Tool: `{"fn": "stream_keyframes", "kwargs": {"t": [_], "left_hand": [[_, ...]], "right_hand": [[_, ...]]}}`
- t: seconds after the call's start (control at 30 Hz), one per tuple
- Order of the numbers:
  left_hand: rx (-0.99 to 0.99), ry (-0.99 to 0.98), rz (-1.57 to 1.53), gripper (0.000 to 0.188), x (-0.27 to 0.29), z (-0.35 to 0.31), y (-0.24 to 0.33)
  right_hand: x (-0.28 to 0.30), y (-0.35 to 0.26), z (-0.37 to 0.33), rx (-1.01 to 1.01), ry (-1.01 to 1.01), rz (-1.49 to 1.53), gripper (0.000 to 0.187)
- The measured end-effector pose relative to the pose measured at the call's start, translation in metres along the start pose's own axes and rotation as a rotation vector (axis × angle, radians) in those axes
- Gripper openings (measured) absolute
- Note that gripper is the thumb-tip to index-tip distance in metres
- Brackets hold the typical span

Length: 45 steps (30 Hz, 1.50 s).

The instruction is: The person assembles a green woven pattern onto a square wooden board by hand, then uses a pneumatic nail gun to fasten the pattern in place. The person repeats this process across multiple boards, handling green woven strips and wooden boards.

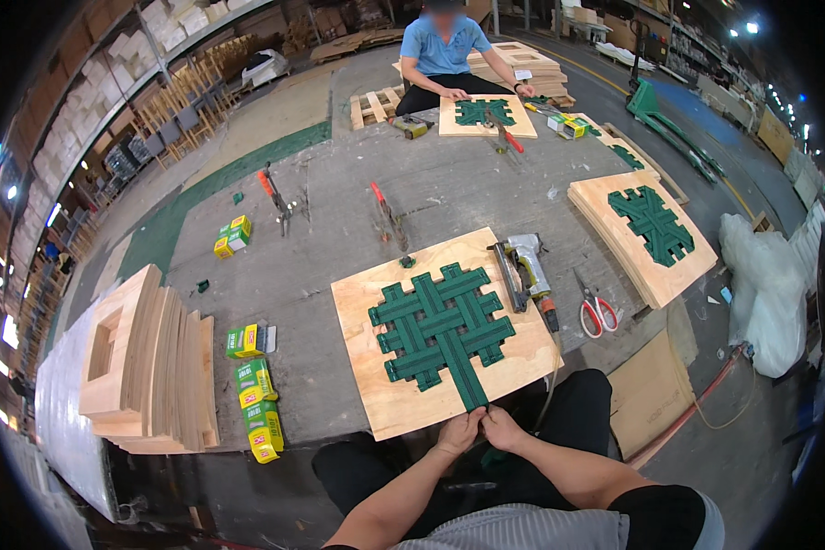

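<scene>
In front of me lies a square plywood board with green webbing straps woven over and under each other across its middle. One longer green strap runs from the weave toward me, past the board's near edge. My left hand and my right hand meet at its end, both closed on it with fingers pinched together. On the board's far right corner rests a pneumatic staple gun. Scissors with red and white handles lie just right of the board.
Stacked wooden frames stand left, beside yellow-green boxes. Finished webbed boards are piled right. Red-handled pliers and another red-handled tool lie farther off. Across the table, a person handles a similar board.
</scene>
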State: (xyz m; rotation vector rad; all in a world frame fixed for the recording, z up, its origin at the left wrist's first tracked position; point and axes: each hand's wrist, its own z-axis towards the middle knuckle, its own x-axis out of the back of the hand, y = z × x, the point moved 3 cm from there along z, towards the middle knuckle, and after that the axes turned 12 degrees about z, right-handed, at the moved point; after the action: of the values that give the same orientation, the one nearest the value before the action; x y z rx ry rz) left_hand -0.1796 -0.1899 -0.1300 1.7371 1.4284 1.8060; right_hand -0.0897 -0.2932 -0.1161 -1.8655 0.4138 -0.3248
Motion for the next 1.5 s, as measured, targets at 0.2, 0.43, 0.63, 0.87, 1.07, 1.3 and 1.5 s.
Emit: {"fn": "stream_keyframes", "kwargs": {"t": [0.2,0.43,0.63,0.87,1.07,1.3,1.5], "left_hand": [[-0.089,0.166,0.104,0.055,-0.001,0.001,0.008],[-0.161,0.253,0.173,0.052,0.004,0.004,-0.003],[-0.234,0.284,0.281,0.055,-0.002,0.008,-0.002],[-0.249,0.228,0.33,0.061,0.002,0.008,-0.004],[-0.283,0.313,0.307,0.056,0.007,0.007,-0.005],[-0.305,0.422,0.293,0.051,0.018,0.003,0.012],[-0.317,0.483,0.295,0.048,0.022,0.004,0.009]], "right_hand": [[0.013,-0.017,-0.019,0.034,0.102,-0.626,0.03],[0.111,-0.154,0.013,0.117,0.361,-0.501,0.024],[0.226,-0.184,0.143,-0.07,0.649,-0.486,0.032],[0.219,-0.176,0.193,-0.239,0.498,-0.006,0.018],[0.192,-0.216,0.135,0.044,0.554,0.216,0.034],[0.159,-0.249,0.006,0.009,0.489,0.461,0.03],[0.063,-0.191,-0.021,-0.167,0.377,0.177,0.025]]}}
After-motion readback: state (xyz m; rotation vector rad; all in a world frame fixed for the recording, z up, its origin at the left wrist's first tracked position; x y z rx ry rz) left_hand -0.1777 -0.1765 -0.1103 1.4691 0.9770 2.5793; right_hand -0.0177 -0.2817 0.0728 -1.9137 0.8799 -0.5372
